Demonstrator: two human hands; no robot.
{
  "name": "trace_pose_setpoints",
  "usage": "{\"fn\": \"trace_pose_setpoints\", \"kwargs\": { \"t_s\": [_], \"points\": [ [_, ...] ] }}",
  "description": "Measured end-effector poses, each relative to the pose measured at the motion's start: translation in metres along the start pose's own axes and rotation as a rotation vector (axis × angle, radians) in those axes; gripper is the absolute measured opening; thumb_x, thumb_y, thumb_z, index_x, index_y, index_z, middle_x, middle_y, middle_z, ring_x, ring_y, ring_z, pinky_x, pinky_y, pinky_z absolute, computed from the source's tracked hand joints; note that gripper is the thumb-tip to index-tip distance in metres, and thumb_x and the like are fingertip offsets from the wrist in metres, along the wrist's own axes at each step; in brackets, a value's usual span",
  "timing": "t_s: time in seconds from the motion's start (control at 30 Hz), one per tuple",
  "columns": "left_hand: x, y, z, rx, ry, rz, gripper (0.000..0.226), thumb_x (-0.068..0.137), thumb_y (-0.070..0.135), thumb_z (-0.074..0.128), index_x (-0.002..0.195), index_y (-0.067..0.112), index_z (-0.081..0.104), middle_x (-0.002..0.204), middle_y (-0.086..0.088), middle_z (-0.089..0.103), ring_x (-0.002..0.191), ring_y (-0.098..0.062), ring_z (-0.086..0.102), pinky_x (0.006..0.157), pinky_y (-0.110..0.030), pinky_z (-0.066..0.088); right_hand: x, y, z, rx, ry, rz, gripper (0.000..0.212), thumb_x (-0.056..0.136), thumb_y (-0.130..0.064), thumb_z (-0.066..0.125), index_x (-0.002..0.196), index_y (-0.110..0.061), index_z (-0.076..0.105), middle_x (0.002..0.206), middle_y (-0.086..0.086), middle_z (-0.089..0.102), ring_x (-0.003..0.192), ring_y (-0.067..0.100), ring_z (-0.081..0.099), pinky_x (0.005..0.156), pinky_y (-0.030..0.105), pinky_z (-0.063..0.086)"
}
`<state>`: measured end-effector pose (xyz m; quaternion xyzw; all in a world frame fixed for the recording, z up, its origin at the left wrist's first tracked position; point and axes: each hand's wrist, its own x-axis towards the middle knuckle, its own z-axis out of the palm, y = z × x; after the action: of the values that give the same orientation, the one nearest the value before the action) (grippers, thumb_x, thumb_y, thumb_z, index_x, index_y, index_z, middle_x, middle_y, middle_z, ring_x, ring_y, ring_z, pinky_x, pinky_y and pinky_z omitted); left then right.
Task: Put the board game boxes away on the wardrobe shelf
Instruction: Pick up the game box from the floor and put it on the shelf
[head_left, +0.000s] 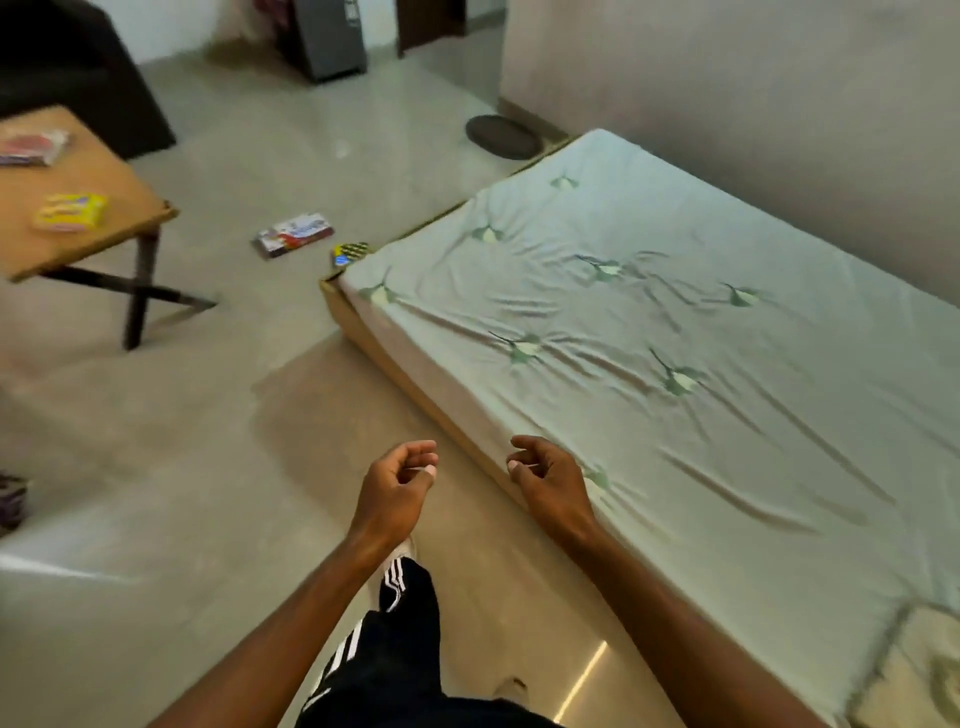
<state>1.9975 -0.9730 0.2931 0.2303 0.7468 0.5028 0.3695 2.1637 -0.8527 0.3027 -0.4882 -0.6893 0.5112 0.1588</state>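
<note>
— Where are your hands as you stand beside the bed (675, 338)?

— Both are held out low in front of you, empty. Your left hand (395, 488) has its fingers loosely curled, gripping nothing; your right hand (545, 478) is the same, half-curled over the near edge of the mattress, not touching it as far as can be seen.

— And the game boxes?

— One flat red-and-white box (293, 235) lies on the floor, far and to the left. A smaller yellow-and-black box (350, 253) sits just beside the bed's far corner. On the wooden table (104, 171) at the far left rest a yellow box (70, 212) and a red packet in clear wrap (34, 146), apart from each other.
</note>
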Motion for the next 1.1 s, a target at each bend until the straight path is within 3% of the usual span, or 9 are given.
{"fn": "trace_pose_setpoints", "kwargs": {
  "t_s": [0.27,0.47,0.6,0.73,0.87,1.1],
  "points": [
    [0.151,0.015,-0.140,-0.061,0.217,-0.034,0.029,0.088,0.007,0.062,0.100,0.033,0.065,0.099,0.004,0.073,0.095,-0.013,0.068,0.081,-0.024,0.054,0.159,-0.098,0.124,-0.102,-0.196,-0.090,0.036,0.089,-0.016,0.061,0.124,-0.017,0.062,0.099,-0.001,0.068,0.091,0.008,0.065,0.074,0.016,0.051],
    [0.256,0.034,-0.242,-0.072,0.337,-0.059,0.029,0.088,0.005,0.062,0.099,0.032,0.065,0.098,0.003,0.072,0.096,-0.015,0.068,0.086,-0.030,0.056,0.262,-0.189,0.215,-0.075,-0.284,-0.126,0.034,0.091,-0.013,0.060,0.125,-0.016,0.060,0.099,0.001,0.066,0.093,0.011,0.064,0.080,0.022,0.053],
    [0.326,0.040,-0.291,-0.091,0.374,-0.066,0.027,0.087,0.005,0.061,0.104,0.025,0.068,0.099,0.001,0.073,0.094,-0.019,0.069,0.090,-0.038,0.056,0.336,-0.236,0.266,-0.054,-0.316,-0.116,0.032,0.090,-0.014,0.061,0.122,-0.017,0.063,0.097,0.000,0.067,0.090,0.011,0.065,0.074,0.015,0.050],
    [0.421,0.050,-0.337,-0.105,0.387,-0.087,0.029,0.086,0.000,0.060,0.106,0.020,0.068,0.098,-0.001,0.074,0.093,-0.019,0.069,0.091,-0.040,0.057,0.430,-0.280,0.321,-0.063,-0.332,-0.100,0.034,0.088,-0.014,0.063,0.121,-0.015,0.064,0.095,-0.003,0.068,0.090,0.012,0.065,0.086,0.030,0.056],
    [0.531,0.070,-0.388,-0.127,0.416,-0.126,0.031,0.085,-0.001,0.061,0.101,0.024,0.068,0.096,-0.001,0.074,0.092,-0.017,0.069,0.091,-0.041,0.057,0.535,-0.336,0.375,-0.076,-0.387,-0.087,0.032,0.089,-0.013,0.061,0.121,-0.018,0.064,0.093,-0.004,0.067,0.082,0.007,0.064,0.070,0.014,0.052],
    [0.682,0.118,-0.470,-0.167,0.465,-0.142,0.029,0.088,0.002,0.061,0.102,0.027,0.066,0.099,-0.001,0.072,0.095,-0.018,0.068,0.090,-0.033,0.056,0.686,-0.439,0.448,-0.111,-0.470,-0.112,0.029,0.088,-0.012,0.063,0.115,-0.019,0.065,0.080,-0.010,0.065,0.072,0.008,0.063,0.068,0.024,0.051]
  ]
}}
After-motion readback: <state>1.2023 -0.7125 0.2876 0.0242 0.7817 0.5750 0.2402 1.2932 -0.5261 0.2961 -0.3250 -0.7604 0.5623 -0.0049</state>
